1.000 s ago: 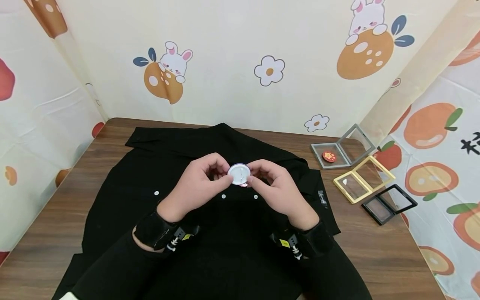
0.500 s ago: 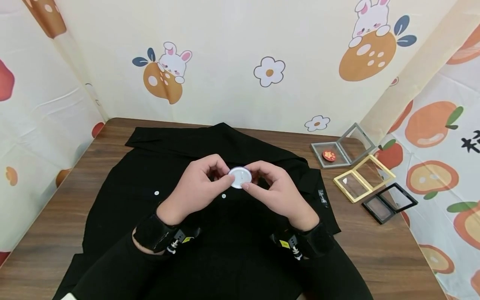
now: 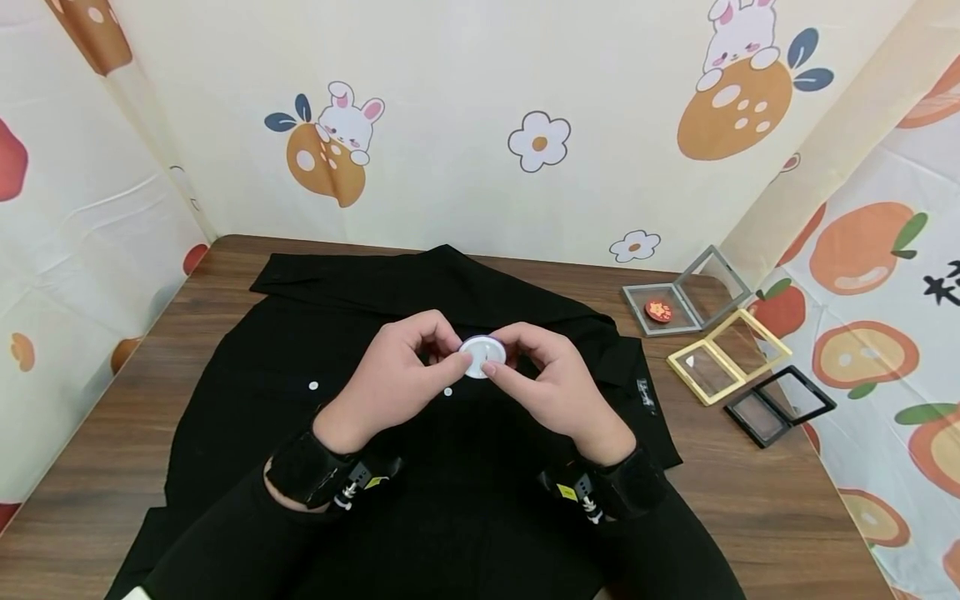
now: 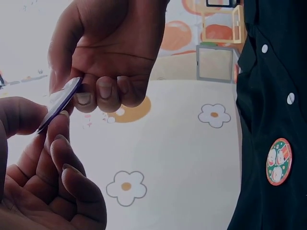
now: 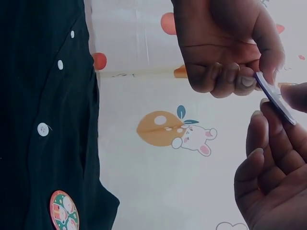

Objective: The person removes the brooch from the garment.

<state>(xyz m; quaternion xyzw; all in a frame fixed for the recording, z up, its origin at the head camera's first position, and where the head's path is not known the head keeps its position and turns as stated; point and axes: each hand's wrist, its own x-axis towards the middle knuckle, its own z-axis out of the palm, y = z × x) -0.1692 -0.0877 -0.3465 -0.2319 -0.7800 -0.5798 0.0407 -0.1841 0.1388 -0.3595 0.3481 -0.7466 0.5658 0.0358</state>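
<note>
Over the middle of a black shirt [image 3: 247, 375] spread on the table, both hands hold a round pin badge [image 3: 480, 350] between them. Its white back, with the pin, faces up in the head view; a purple edge shows in the left wrist view. My left hand [image 3: 393, 371] pinches the badge's left side between thumb and fingers. From the other side my right hand [image 3: 558, 383] pinches it, thumb lying on the white back. The wrist views show a second round badge [image 4: 278, 162], red-rimmed and green, on the shirt front, hidden under the hands in the head view.
At the table's right stand three opened, clear-windowed square cases: a grey one [image 3: 636, 310] with a red round badge [image 3: 658, 311] in it, a yellow one [image 3: 722, 365] and a black one [image 3: 780, 429]. Patterned cloth [image 3: 450, 183] walls the table's back and sides.
The badge has shifted slightly right and down in the head view. My right thumb has slid from its edge onto the white back. A shirt button near the right hand is now covered.
</note>
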